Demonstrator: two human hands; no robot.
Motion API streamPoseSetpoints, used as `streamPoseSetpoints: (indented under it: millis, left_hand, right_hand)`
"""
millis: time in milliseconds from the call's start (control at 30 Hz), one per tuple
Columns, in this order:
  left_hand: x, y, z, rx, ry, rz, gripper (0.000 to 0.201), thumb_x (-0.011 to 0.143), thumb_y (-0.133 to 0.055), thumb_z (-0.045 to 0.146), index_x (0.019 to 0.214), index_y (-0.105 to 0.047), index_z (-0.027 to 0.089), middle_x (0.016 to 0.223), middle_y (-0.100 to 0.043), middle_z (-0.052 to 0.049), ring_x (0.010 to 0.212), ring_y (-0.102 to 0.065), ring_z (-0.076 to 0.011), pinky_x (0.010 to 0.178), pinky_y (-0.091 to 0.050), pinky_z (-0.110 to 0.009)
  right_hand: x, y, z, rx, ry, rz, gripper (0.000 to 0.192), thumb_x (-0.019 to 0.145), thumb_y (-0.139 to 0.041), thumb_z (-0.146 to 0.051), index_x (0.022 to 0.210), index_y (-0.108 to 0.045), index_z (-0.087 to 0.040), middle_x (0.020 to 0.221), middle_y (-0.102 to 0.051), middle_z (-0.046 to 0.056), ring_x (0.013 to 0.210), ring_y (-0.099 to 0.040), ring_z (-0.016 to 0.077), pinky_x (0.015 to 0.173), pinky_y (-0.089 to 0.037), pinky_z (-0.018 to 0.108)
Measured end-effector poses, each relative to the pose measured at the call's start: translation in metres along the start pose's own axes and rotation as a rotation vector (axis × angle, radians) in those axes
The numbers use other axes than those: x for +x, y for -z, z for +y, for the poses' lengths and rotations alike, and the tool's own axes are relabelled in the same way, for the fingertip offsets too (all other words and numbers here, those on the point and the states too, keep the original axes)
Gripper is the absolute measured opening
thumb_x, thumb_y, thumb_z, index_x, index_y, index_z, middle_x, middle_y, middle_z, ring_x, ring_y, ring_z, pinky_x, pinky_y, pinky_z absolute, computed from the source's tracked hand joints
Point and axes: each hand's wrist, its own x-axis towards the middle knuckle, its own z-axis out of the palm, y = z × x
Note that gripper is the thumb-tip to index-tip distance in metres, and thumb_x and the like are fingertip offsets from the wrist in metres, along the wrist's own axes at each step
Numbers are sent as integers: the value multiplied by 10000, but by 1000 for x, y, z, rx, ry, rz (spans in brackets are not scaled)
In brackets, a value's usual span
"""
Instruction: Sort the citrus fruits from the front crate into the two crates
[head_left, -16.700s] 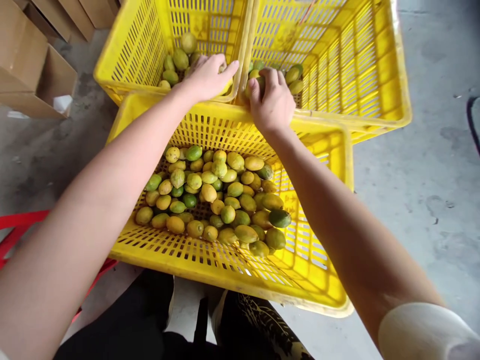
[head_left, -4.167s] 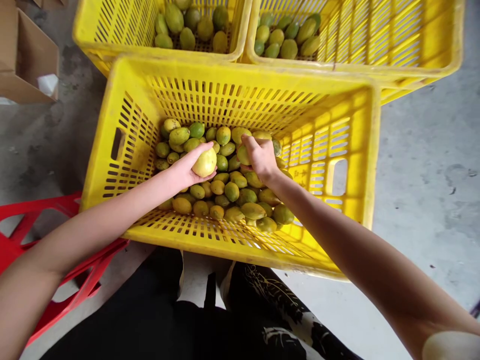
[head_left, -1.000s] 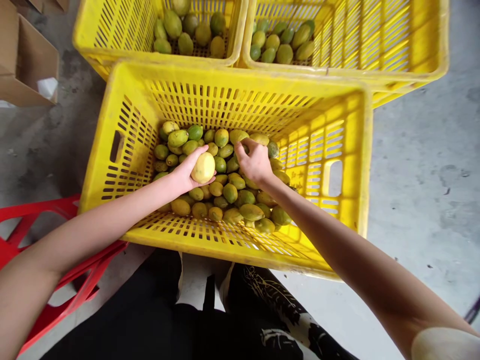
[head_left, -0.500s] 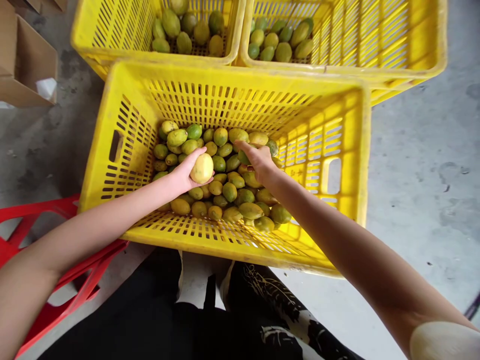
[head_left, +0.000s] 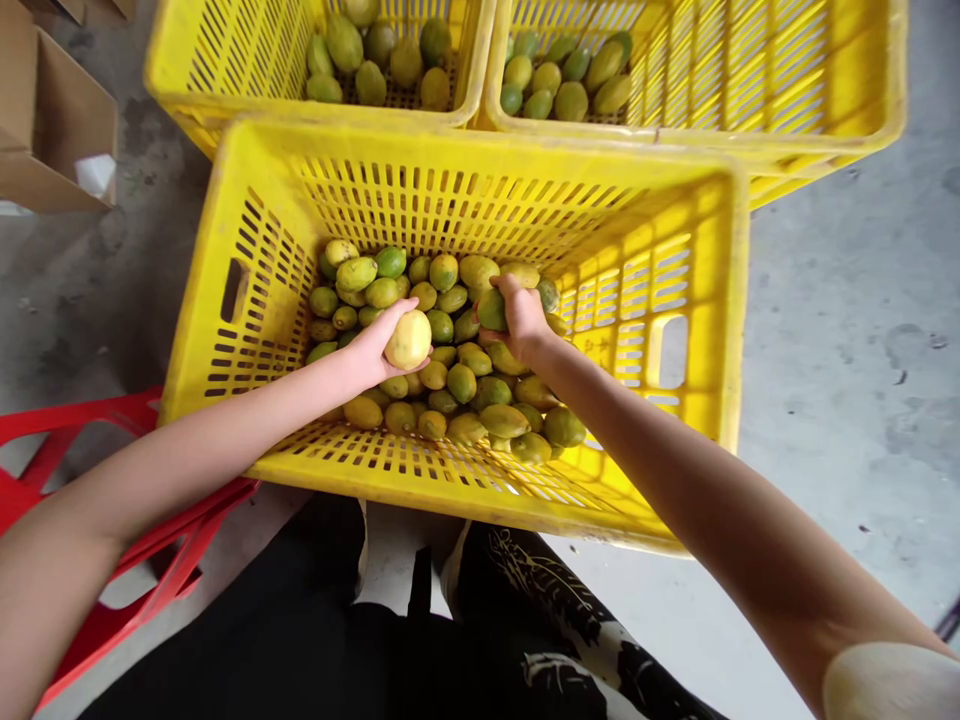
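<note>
Three yellow slatted crates are sitting on the concrete floor: a near crate (head_left: 247, 215) in front of the person and two far crates, the far left crate (head_left: 225, 60) and the far right crate (head_left: 787, 70), butting against its far rim. The left hand (head_left: 371, 350) is hovering over the near crate's left half, curled about one pale yellow fruit (head_left: 408, 340), fingers wrapping it from below and behind; its long axis is tilting slightly, running toward the crate's far right corner. The right hand (head_left: 525, 320) is closing round one green fruit (head_left: 492, 309) near the middle of the crate, close to the far wall, with the fruit's long axis lying roughly near-to-far. Beneath both hands a heap of green and yellow fruit (head_left: 465, 400) is covering the crate floor from the left wall to past the middle, too many and too overlapped to count exactly. About six fruits are showing in the far left crate and about eight in the far right one. One red plastic frame (head_left: 45, 430) is lying by the near left corner, and one open cardboard box (head_left: 60, 120) is standing beyond it.
</note>
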Motion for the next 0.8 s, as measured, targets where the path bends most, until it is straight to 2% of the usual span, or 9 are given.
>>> streamPoseSetpoints:
  millis: [100,200,367,433,500,633,700,800]
  left_hand:
    - [-1,0,0,7,3,-2,246,1043,-804,431,1070,-682,219,847,-734,-50,613,-723,-203,545,-649,-295]
    - [-3,-1,0,18,-2,4,223,1050,-788,415,1045,-673,224,833,-720,-33,618,-713,-195,562,-648,-287]
    - [1,-1,0,-20,-39,22,173,1034,-793,395,1049,-691,257,797,-683,14,614,-679,-170,569,-612,-242]
    - [4,-1,1,-47,-43,31,192,1029,-800,433,1069,-707,269,811,-689,16,629,-686,-175,575,-606,-240]
    - [6,0,3,-73,-49,45,191,1036,-789,441,1085,-717,271,838,-709,10,658,-703,-182,596,-619,-245]
    - [5,2,5,-124,-34,38,176,1056,-768,421,1118,-716,264,907,-741,-8,696,-722,-185,645,-660,-263]
    - [2,1,5,-120,-14,28,213,1038,-803,432,1125,-709,262,905,-735,-13,680,-715,-187,633,-670,-281]
    - [-3,-2,5,-73,-14,36,236,1013,-851,413,1095,-699,253,866,-711,-8,624,-684,-172,588,-658,-274]
  right_hand:
    - [-8,-5,-5,50,-55,-27,295,998,-677,-389,814,-474,-280,643,-582,23,545,-469,172,362,-246,253]
    - [-15,-8,-10,71,-100,-72,290,1056,-592,-369,795,-522,-263,679,-600,31,574,-492,165,393,-285,253]
    - [-24,-9,-17,109,-133,-180,391,1124,-488,-397,775,-589,-250,705,-568,21,617,-499,171,443,-313,262]
    - [-26,-8,-18,107,-133,-210,341,1104,-553,-411,805,-608,-255,689,-549,10,634,-508,184,464,-347,268]
    - [-27,-7,-18,76,-111,-235,251,1041,-692,-418,857,-617,-264,716,-584,-2,654,-530,186,502,-408,273]
    - [-30,-7,-17,-50,-80,-269,274,947,-839,-473,937,-656,-269,800,-679,8,704,-599,195,591,-517,298]
    - [-32,-8,-17,-73,-86,-261,292,921,-858,-487,955,-666,-269,814,-695,16,706,-614,205,600,-530,316]
    - [-31,-10,-15,-119,-101,-240,324,915,-857,-506,945,-659,-252,789,-680,24,659,-577,187,563,-487,311]
